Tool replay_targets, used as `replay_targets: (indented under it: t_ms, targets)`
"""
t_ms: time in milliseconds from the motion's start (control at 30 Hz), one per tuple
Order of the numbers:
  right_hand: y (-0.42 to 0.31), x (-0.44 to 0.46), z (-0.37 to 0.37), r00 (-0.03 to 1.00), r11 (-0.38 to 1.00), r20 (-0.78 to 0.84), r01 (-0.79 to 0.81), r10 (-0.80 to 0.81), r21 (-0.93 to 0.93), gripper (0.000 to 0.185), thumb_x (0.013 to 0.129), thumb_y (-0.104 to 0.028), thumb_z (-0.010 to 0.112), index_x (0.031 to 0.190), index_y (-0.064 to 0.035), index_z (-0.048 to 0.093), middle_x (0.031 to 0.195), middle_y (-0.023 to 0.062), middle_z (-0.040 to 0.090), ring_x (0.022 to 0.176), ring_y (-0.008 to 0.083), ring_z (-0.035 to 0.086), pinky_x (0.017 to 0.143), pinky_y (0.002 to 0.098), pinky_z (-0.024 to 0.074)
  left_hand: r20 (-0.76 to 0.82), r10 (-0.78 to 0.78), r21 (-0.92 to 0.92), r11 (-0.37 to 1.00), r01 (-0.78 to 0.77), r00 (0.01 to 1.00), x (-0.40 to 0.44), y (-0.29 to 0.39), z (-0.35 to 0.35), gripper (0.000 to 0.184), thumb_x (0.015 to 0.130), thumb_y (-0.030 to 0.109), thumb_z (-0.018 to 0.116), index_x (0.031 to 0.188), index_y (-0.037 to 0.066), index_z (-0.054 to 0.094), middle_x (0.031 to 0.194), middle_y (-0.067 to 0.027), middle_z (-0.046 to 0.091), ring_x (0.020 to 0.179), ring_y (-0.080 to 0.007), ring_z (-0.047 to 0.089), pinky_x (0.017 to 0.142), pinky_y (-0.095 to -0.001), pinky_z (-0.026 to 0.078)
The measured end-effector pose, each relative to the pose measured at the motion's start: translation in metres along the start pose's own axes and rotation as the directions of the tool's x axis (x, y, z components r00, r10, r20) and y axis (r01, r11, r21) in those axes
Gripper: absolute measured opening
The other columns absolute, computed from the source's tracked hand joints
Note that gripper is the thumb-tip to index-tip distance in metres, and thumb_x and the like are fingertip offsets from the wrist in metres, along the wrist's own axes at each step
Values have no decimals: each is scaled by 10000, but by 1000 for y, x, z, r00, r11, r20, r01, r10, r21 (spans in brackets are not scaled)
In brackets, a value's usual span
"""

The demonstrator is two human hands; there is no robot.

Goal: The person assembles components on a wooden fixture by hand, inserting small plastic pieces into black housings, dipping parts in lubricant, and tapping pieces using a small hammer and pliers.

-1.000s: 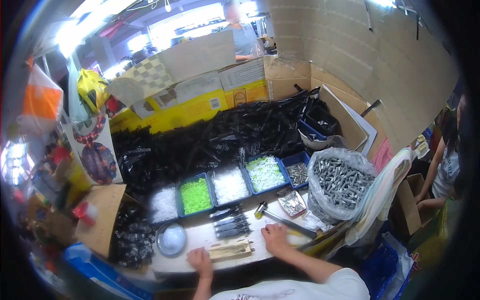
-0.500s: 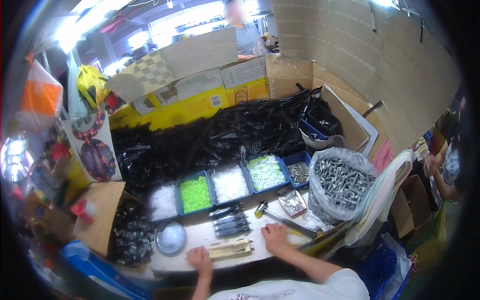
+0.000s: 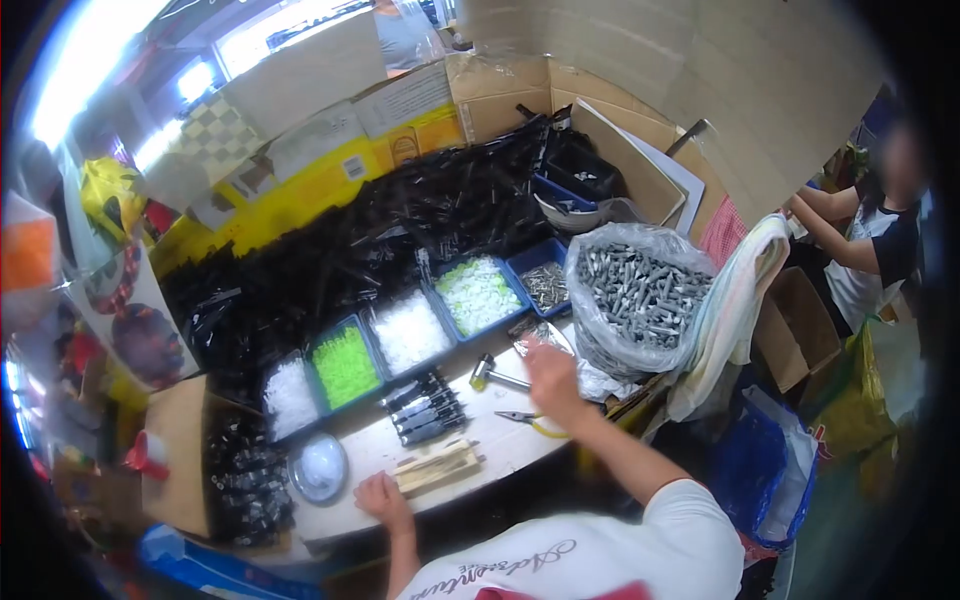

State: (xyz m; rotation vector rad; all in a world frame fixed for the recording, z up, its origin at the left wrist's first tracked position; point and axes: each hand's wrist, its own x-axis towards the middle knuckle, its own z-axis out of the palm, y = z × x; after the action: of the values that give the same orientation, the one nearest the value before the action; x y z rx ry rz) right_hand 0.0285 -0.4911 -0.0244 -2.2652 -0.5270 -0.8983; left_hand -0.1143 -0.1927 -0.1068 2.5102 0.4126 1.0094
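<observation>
My left hand [image 3: 381, 500] rests at the near edge of the bench with its fingers curled, close to the left end of a wooden block [image 3: 438, 467]. Whatever it may hold is hidden. My right hand [image 3: 553, 380] is stretched over a small tray of metal parts [image 3: 541, 338]; its fingers are blurred there. Beneath that hand and wrist lie a hammer [image 3: 483, 371] and pliers with yellow handles [image 3: 520, 416], both partly covered. Several black parts [image 3: 425, 408] lie in a row behind the block.
Blue trays of white pieces [image 3: 410, 332], green pieces [image 3: 345, 362] and metal pins [image 3: 546, 286] line the back. A plastic bag of grey parts [image 3: 640, 290] stands right. A round bowl [image 3: 319, 468] sits left, beside black parts [image 3: 250, 480]. Another person [image 3: 860, 240] is at right.
My right hand has moved from beside the wooden block, away from me, to the small tray, uncovering the pliers. My left hand stays near the block. The camera view has shifted and tilted.
</observation>
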Motion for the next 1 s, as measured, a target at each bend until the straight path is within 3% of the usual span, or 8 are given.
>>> replay_targets:
  t_ms: [167,233,333,533,700,800,867,1000]
  targets:
    - [36,69,-66,938,959,-284,-247,200,-141,250,848,-96,489,1080,-10,520,803,201,599,735,363,582,637,445,441,-34,-2,-19,1000,1,999,1,1,-2,107,757,84,550,834,65,622,820,-77,565,832,-271,482,756,-411,328]
    - [44,77,-83,857,794,-52,-496,512,-352,187,854,-147,476,976,-27,552,788,203,609,751,379,590,643,481,441,-15,-18,-49,999,17,1000,1,1,-3,106,751,80,555,834,70,620,815,-76,563,820,-272,483,756,-412,321]
    - [80,58,-74,869,753,103,-353,483,-555,119,805,-88,462,846,-22,552,737,176,616,653,385,595,597,492,458,-15,-2,-10,1000,1,1000,2,5,-6,83,761,60,573,827,68,622,821,-55,554,826,-232,483,758,-367,327]
    - [87,46,-79,900,765,-88,-410,426,-496,171,833,-161,472,825,-33,586,752,190,609,732,379,588,647,489,448,-25,-10,-38,999,9,1000,2,4,-5,78,751,51,578,811,67,625,820,-56,555,827,-228,485,756,-367,327]
    - [94,53,-88,899,775,72,-329,432,-539,163,815,-146,492,768,-31,597,779,177,615,751,364,591,661,469,452,-65,-5,-41,999,2,998,3,2,-2,79,744,53,583,808,64,627,809,-52,557,822,-227,488,755,-366,328]
    - [100,51,-90,907,742,-118,-402,405,-537,167,794,-160,526,729,-28,605,779,178,614,748,366,591,667,458,457,-60,-5,-29,1000,3,998,0,0,-4,81,740,53,585,807,64,629,802,-49,558,817,-226,489,753,-366,328]
    - [110,49,-91,864,711,140,-295,484,-638,165,773,-179,560,727,-30,612,766,170,615,743,366,591,672,452,459,-63,-2,-30,1000,0,998,1,-1,-1,83,738,53,585,807,65,631,799,-47,559,815,-226,490,750,-366,328]
    - [110,52,-87,922,751,-110,-369,372,-548,172,757,-192,582,712,-31,624,753,163,618,740,359,595,671,455,457,-77,-32,-59,998,27,997,-1,-2,1,100,714,74,574,795,82,630,793,-54,553,818,-255,483,746,-408,316]
